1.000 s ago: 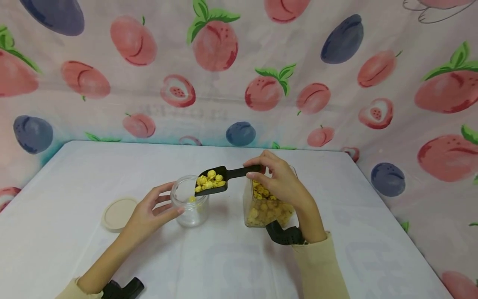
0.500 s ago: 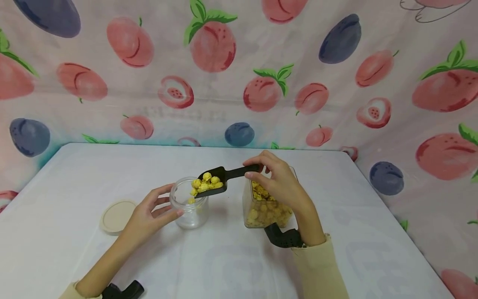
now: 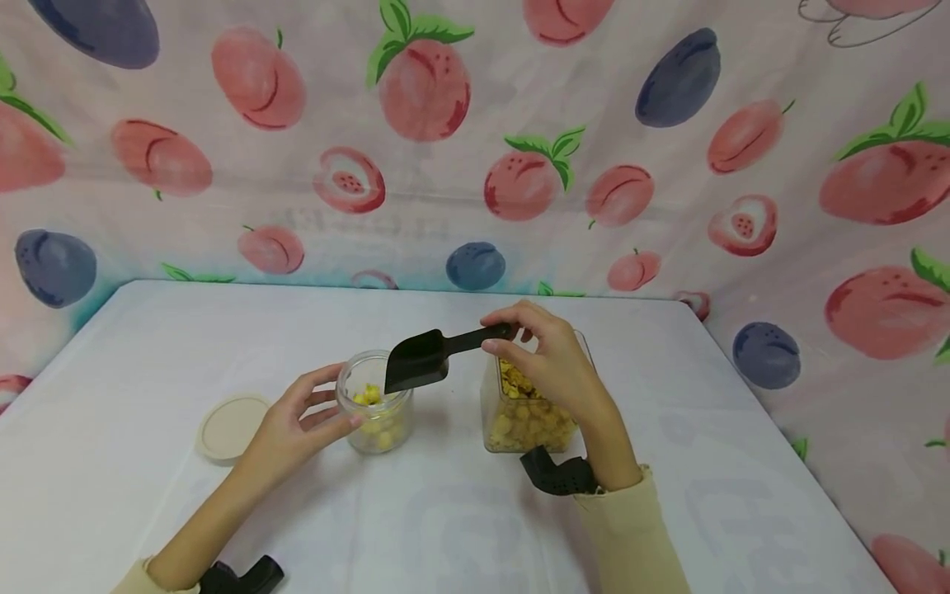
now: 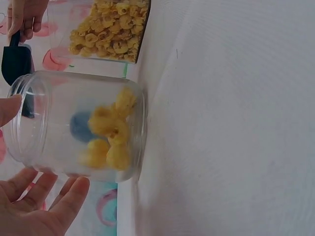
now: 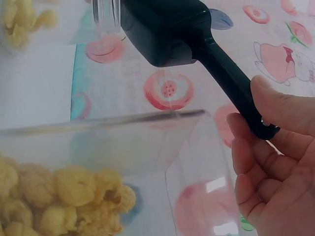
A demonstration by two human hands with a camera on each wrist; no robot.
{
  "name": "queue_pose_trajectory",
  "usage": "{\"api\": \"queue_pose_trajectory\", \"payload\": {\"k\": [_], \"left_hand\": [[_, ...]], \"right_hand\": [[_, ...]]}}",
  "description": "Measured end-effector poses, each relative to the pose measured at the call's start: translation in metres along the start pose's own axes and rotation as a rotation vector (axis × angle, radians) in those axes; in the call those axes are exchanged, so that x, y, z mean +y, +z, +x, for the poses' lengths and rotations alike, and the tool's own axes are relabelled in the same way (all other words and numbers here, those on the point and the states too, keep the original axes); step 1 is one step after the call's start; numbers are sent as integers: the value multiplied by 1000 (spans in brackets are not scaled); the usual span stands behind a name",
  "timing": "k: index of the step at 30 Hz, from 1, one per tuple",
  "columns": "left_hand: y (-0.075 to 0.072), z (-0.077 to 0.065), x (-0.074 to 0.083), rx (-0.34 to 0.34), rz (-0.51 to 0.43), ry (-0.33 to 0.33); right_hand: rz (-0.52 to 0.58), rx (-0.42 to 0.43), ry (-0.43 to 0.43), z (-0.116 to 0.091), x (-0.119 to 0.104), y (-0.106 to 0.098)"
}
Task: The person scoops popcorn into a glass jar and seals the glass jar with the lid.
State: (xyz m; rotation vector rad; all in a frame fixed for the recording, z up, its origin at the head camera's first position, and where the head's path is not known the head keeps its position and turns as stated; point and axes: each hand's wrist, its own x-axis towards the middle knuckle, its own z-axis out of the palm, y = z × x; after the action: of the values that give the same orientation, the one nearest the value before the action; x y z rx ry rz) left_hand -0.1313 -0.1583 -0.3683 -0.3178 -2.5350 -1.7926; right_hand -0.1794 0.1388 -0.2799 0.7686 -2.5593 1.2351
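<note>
Pale backdrop cloth (image 3: 438,181), printed pink peaches (image 3: 425,92), dark-blue plums (image 3: 678,78), green leaves (image 3: 443,30), white tabletop (image 3: 408,553)

PLACE: staged indoor set, room type unclear | SIGNS: fruit-print backdrop (image 3: 438,186), white-covered table (image 3: 742,462)

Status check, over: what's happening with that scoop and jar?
Left hand holding jar. Right hand pinching scoop, tipped over jar's mouth. Popcorn at jar's bottom. Lid off to the left, not in the way.
</note>
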Motion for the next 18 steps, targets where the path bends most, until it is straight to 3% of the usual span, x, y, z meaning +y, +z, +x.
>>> {"api": "queue_pose_trajectory", "payload": {"k": [10, 18], "left_hand": [[0, 0, 0, -1, 0, 0], [-1, -1, 1, 0, -1, -5]], "right_hand": [[11, -9, 89, -2, -2, -1], [-8, -32, 104, -5, -3, -7]]}}
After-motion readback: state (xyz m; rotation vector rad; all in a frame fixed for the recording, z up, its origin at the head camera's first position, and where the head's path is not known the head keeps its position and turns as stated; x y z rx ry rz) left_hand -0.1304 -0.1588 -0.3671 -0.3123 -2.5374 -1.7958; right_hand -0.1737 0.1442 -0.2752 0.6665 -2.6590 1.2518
